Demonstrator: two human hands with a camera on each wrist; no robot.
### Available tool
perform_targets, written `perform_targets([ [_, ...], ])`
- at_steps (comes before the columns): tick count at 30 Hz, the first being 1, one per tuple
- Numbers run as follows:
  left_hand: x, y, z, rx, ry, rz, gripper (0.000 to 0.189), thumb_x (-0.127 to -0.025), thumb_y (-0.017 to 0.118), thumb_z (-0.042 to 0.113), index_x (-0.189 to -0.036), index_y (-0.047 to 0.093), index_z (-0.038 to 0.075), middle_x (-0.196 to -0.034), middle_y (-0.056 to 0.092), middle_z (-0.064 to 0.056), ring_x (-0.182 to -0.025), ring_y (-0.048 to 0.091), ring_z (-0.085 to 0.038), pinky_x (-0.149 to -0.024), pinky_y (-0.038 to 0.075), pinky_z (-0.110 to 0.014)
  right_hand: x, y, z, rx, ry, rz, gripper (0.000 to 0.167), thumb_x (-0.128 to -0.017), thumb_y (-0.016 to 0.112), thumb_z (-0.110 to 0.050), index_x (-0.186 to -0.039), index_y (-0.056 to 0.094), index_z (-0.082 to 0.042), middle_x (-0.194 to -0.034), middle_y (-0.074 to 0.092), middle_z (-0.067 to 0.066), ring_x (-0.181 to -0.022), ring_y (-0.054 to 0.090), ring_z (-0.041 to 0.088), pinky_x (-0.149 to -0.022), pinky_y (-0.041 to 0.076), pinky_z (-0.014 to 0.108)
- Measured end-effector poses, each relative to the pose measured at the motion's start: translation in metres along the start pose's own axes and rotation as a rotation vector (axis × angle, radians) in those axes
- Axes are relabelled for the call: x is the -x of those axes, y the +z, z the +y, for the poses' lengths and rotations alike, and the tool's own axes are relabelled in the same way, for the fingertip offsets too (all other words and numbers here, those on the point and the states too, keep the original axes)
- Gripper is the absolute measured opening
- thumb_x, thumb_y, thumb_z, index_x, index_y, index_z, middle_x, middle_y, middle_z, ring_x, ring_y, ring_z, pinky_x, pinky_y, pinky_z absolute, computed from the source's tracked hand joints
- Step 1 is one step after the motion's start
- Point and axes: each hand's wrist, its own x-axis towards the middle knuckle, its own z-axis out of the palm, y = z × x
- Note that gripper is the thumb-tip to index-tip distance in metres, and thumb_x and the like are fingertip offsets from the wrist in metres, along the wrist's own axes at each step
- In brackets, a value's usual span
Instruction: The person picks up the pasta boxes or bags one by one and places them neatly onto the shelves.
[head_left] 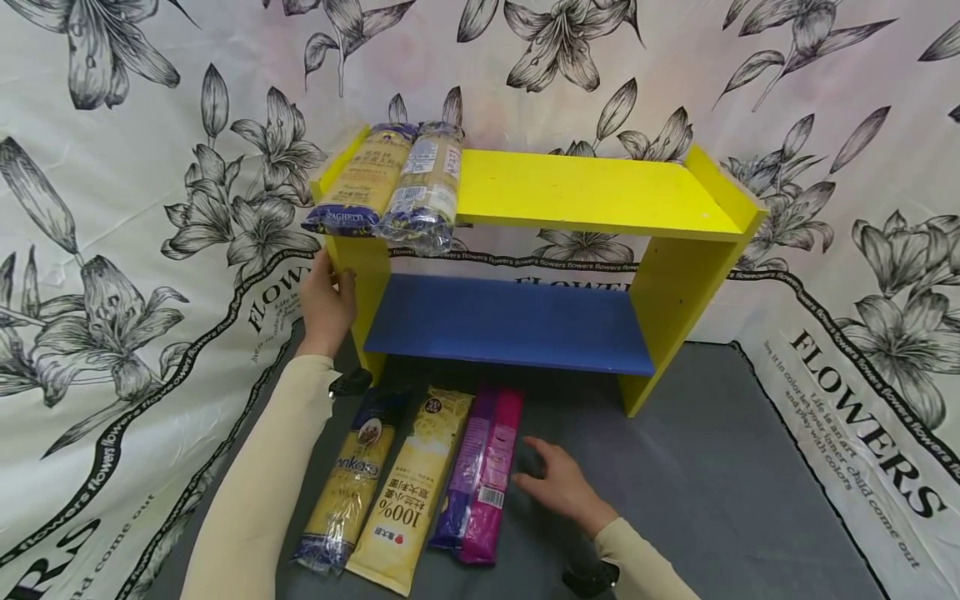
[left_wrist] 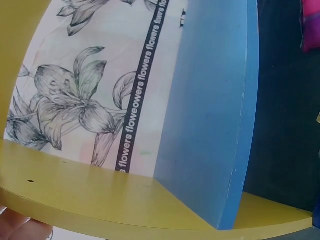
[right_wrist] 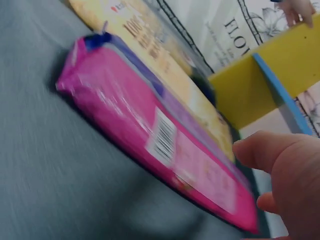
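My left hand (head_left: 327, 308) grips the front edge of the left side panel of a yellow and blue shelf (head_left: 600, 187); its fingers (left_wrist: 22, 227) show along the panel's outer side. My right hand (head_left: 558, 483) hovers with loosely bent fingers just right of a pink and purple packet (head_left: 491, 475), holding nothing. In the right wrist view its thumb and fingertips overlap the packet's far end. Left of that packet lie a yellow pasta packet (head_left: 416, 492) and a clear, blue-ended spaghetti packet (head_left: 348, 483), side by side.
On the yellow top board lie two more spaghetti packets, one blue-ended (head_left: 367, 175) at the left panel and a clear one (head_left: 427, 179) beside it, overhanging the front. A blue middle board (head_left: 510, 321) spans the shelf. Flower-printed cloth (head_left: 810, 67) stands behind the grey tabletop (head_left: 720, 467).
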Motion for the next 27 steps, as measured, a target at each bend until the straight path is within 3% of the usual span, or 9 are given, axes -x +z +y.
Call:
perform_targets([
  [3, 0.0, 0.0, 0.001, -0.008, -0.004, -0.004, 0.034, -0.104, 0.047, 0.004, -0.136, 0.054, -0.004, -0.122, 0.066, -0.029, -0.109, 0.07, -0.044, -0.092, 0.06, -0.054, -0.002, 0.017, -0.005, -0.015, 0.019, -0.015, 0.069, -0.08, 0.079, -0.029, -0.14, 0.057, -0.002, -0.13, 0.064, 0.027, -0.115, 0.063, 0.042, -0.095, 0.055, 0.058],
  [7, 0.001, 0.0, 0.001, -0.009, -0.012, -0.007, 0.035, -0.104, 0.048, 0.005, -0.138, 0.053, -0.003, -0.123, 0.066, -0.028, -0.11, 0.07, -0.044, -0.093, 0.06, -0.054, -0.007, 0.034, -0.014, -0.028, 0.01, -0.018, 0.073, -0.079, 0.079, -0.029, -0.142, 0.055, 0.0, -0.13, 0.062, 0.031, -0.117, 0.061, 0.048, -0.096, 0.053, 0.063],
  [11, 0.0, 0.0, 0.0, -0.012, -0.014, -0.009, 0.035, -0.105, 0.048, 0.005, -0.138, 0.053, -0.003, -0.123, 0.066, -0.028, -0.11, 0.07, -0.043, -0.093, 0.06, -0.054, -0.01, 0.051, -0.022, -0.017, 0.027, -0.008, 0.08, -0.076, 0.08, -0.035, -0.144, 0.054, -0.003, -0.133, 0.057, 0.036, -0.112, 0.06, 0.049, -0.089, 0.056, 0.062],
  [17, 0.0, 0.0, 0.001, -0.017, -0.01, -0.007, 0.034, -0.105, 0.048, 0.006, -0.137, 0.053, -0.004, -0.122, 0.066, -0.029, -0.11, 0.07, -0.044, -0.093, 0.06, -0.054, -0.014, 0.071, -0.034, 0.08, 0.135, 0.029, 0.082, -0.074, 0.08, -0.048, -0.143, 0.057, -0.011, -0.136, 0.052, 0.036, -0.113, 0.055, 0.05, -0.08, 0.056, 0.066],
  [23, 0.001, -0.001, 0.002, -0.012, 0.0, -0.005, 0.035, -0.105, 0.048, 0.005, -0.138, 0.053, -0.004, -0.124, 0.066, -0.029, -0.11, 0.07, -0.044, -0.093, 0.06, -0.055, -0.016, 0.079, -0.046, 0.142, 0.177, 0.059, 0.081, -0.073, 0.083, -0.045, -0.143, 0.057, -0.012, -0.128, 0.05, 0.036, -0.103, 0.051, 0.044, -0.07, 0.054, 0.063],
  [27, 0.002, -0.001, 0.003, -0.002, 0.003, -0.003, 0.035, -0.104, 0.048, 0.003, -0.138, 0.053, -0.004, -0.125, 0.065, -0.029, -0.111, 0.069, -0.045, -0.094, 0.06, -0.055, -0.018, 0.08, -0.052, 0.152, 0.204, 0.061, 0.081, -0.074, 0.083, -0.043, -0.144, 0.056, -0.012, -0.13, 0.049, 0.035, -0.105, 0.049, 0.043, -0.073, 0.053, 0.06],
])
